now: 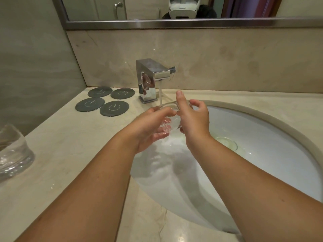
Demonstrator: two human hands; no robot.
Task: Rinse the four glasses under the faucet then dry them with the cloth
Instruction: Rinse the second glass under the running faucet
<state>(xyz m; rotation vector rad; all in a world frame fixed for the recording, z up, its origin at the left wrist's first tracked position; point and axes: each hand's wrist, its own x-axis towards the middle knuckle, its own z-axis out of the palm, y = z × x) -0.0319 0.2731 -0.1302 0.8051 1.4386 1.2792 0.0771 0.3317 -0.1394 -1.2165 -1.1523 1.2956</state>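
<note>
Cream marble forms the surface (73, 154) around an oval white basin (271, 137), under a steel-framed mirror (157, 23). Both hands meet over the basin, around one clear glass (170, 119) held tilted between them. The left hand (150, 128) cups it from below and from the side, its fingers (163, 110) curled round the wall of the glass. The right hand (194, 119) grips it from the other side: the thumb stands straight up against the rim while its fingers (198, 104) curl over the far edge.

Just beyond the fingers stands a square chrome faucet (152, 75). Its stream of water (160, 95) falls onto the glass near the left thumb. Wet streaks run down the basin below the hands, and the drain (227, 143) sits past the right wrist.

Beyond the left hand's fingers and further to their left, four round grey coasters (104, 101) lie flat on the surface in a loose square beside the faucet. Well apart from the hands, close to the left elbow, a second glass (14, 151) stands on the surface, cut off by the picture's edge.
</note>
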